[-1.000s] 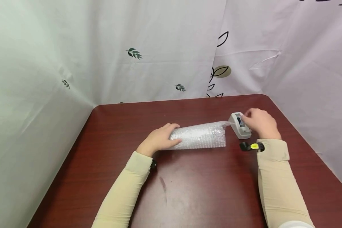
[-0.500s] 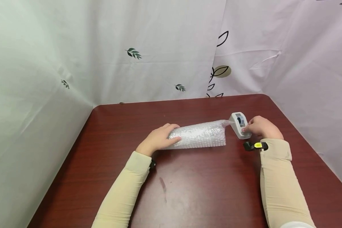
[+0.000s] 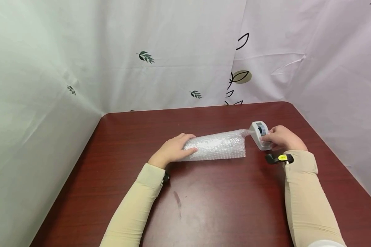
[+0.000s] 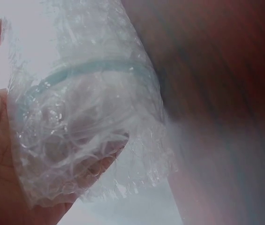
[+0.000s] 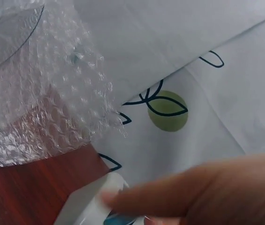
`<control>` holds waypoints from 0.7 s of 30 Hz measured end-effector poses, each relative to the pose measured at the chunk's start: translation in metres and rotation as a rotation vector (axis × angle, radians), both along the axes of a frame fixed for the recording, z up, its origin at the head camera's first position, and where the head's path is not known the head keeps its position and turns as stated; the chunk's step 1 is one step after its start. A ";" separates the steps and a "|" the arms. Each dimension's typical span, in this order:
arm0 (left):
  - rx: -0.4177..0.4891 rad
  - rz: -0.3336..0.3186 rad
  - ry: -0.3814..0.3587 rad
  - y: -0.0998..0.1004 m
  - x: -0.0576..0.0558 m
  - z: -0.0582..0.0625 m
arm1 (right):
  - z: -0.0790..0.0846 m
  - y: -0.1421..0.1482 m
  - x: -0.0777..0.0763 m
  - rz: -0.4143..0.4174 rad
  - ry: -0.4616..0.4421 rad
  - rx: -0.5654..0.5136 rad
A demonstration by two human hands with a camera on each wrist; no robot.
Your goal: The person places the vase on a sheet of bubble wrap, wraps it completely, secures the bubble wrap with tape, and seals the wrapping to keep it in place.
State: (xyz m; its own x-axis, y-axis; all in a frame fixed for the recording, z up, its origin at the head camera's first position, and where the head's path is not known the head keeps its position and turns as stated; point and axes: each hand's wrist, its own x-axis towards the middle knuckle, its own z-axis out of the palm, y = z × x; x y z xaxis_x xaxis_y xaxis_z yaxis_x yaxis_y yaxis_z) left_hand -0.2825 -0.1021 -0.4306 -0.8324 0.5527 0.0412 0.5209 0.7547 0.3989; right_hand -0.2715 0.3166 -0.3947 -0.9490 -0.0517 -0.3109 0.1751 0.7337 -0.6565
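Note:
A roll of bubble wrap lies across the middle of the table, loose at its ends. Through the wrap in the left wrist view shows a curved teal band. My left hand grips the roll's left end, thumb on the near side and fingers over the far side. A white tape dispenser stands just past the roll's right end. My right hand is at its right side, thumb and fingers gripping it by the front end. In the right wrist view a finger lies over the dispenser's top.
The dark red wooden table fills the lower view. White curtains with leaf prints hang behind it and on both sides. The flared corner of the bubble wrap reaches toward the tape dispenser.
My right hand has shifted from over the tape roll toward the dispenser's front end, its wrist slightly rightward. My left hand and the bubble wrap have hardly moved.

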 end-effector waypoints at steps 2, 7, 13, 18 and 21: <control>0.001 0.000 -0.003 0.000 0.000 0.000 | -0.003 0.000 0.001 -0.035 0.004 -0.034; 0.008 -0.003 -0.007 0.000 0.001 0.000 | -0.012 -0.005 0.004 -0.104 0.079 0.019; 0.016 -0.007 -0.004 -0.001 0.001 0.002 | -0.020 -0.009 0.012 -0.162 0.176 0.020; 0.016 -0.007 -0.015 -0.001 0.001 0.003 | -0.029 -0.006 0.022 -0.210 0.211 -0.097; 0.015 -0.010 -0.016 -0.001 0.001 0.004 | -0.035 -0.005 0.027 -0.253 0.220 -0.201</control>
State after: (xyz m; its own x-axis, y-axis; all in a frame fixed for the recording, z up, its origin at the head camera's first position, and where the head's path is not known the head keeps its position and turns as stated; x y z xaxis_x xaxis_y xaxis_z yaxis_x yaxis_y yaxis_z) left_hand -0.2811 -0.1031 -0.4268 -0.8275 0.5604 0.0365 0.5219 0.7434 0.4182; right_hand -0.2444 0.3119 -0.4298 -0.9825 0.1530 -0.1060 0.1728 0.5383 -0.8248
